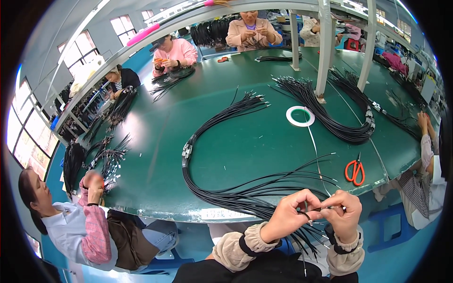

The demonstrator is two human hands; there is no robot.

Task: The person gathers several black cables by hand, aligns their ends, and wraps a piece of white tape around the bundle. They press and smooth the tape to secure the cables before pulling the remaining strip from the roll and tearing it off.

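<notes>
Green desk [236,141] strewn with black cable bundles.
One black cable [264,181] is pinched at the desk edge by both hands, left hand [288,214] and right hand [342,212], fingers closed.

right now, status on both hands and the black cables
Left hand and right hand pinch one thin black cable end. Black cable bundle trails across green table. Orange-handled scissors lie clear.

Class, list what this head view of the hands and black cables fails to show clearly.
- What the left hand and right hand pinch: fingers cover it, too small.
- White tape strip's near end: lost behind the right hand; its roll shows.
- Cable bundle lower ends: hidden behind hands and sleeves.
- Cable tip connectors: too small.
- Table right side: bent by the fisheye rim.
</notes>
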